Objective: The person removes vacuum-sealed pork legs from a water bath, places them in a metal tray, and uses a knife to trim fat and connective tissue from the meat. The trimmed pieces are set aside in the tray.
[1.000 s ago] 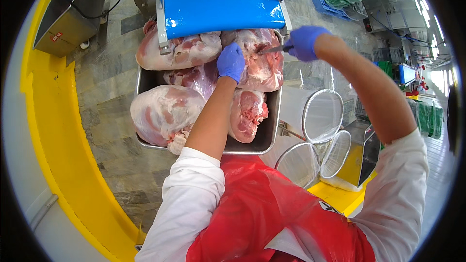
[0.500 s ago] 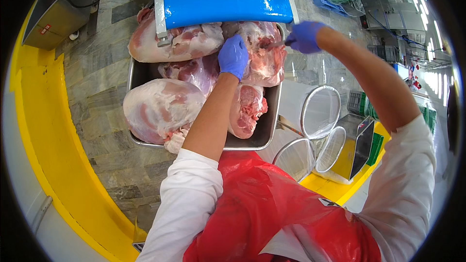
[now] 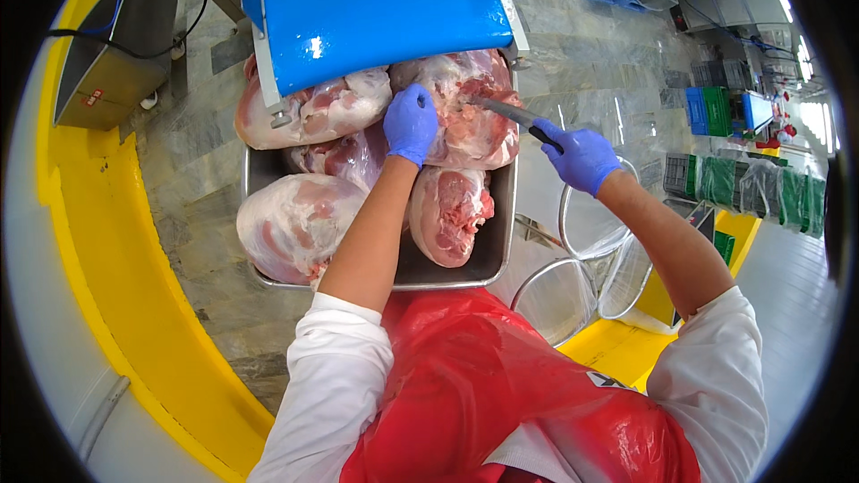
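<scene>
A large raw piece of meat (image 3: 488,137), pink with pale fat, lies at the far right of a steel tub (image 3: 503,246). My left hand (image 3: 411,125), in a blue glove, is closed on the left side of this meat; the fingertips are hidden. In my gloved right hand (image 3: 578,157) is a knife (image 3: 508,112) with a black handle. Its blade points left, and the tip is at the red, cut area of the meat. Other big cuts surround it: a pale rounded one (image 3: 300,219) near left, a smaller one (image 3: 450,215) in front, and one (image 3: 335,112) at far left.
A blue conveyor belt (image 3: 385,13) overhangs the tub's far side. Round-rimmed bins lined with clear plastic (image 3: 559,295) stand to the right. A yellow ledge (image 3: 134,304) runs along the left, near a steel box (image 3: 116,54). Green and blue crates (image 3: 707,112) are farther right.
My right hand has come down and nearer, with the knife now plainly in view and its tip still at the meat. My left hand keeps its hold. The whole view has shifted slightly.
</scene>
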The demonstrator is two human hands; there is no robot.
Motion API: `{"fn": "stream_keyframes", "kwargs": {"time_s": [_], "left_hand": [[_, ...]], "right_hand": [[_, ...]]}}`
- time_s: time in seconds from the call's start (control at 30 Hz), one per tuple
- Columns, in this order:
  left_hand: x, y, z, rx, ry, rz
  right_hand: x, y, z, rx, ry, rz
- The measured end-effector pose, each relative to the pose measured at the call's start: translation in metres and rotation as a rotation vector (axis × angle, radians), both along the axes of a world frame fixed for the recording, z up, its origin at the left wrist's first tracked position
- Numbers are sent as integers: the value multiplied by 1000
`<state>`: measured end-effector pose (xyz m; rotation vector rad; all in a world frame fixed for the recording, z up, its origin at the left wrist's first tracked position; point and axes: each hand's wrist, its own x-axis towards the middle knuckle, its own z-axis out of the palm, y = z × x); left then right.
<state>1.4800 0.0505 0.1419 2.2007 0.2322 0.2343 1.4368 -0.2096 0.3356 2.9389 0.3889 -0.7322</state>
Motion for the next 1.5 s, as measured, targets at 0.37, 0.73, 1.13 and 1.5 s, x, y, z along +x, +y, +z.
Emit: {"fn": "stream_keyframes", "kwargs": {"time_s": [0.37, 0.73, 1.13, 1.5], "left_hand": [[3, -25, 10, 320, -112, -324], [27, -35, 36, 593, -22, -381], [44, -119, 42, 497, 494, -611], [81, -116, -9, 464, 537, -622]], "right_hand": [[-50, -17, -33, 175, -18, -213], [-101, -33, -67, 565, -76, -525], [-215, -94, -102, 818, -117, -982], [-273, -104, -108, 848, -90, -1044]]}}
